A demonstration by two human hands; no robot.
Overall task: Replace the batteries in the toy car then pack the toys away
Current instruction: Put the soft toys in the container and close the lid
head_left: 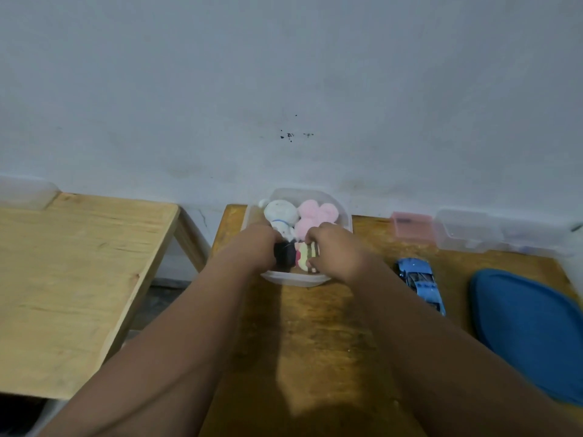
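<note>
- Looks like the packing step: both hands are in the clear tub (344, 216) at 12 o'clock on the bench (315, 342).
- Left hand (257, 247) grip is pinching a dark toy (284, 255); right hand (336, 250) pinches a striped toy (305, 254).
- White plush (279, 212) and pink plush (315, 212) already sit inside.
- Blue toy car (421, 283) lies outside at 3 o'clock, probably next in; blue lid (530, 332) beyond it.

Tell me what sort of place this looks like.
Probably a room at home, at a play or storage corner: two wooden tables against a plain wall, soft toys in a clear box, and a toy car nearby.
</note>
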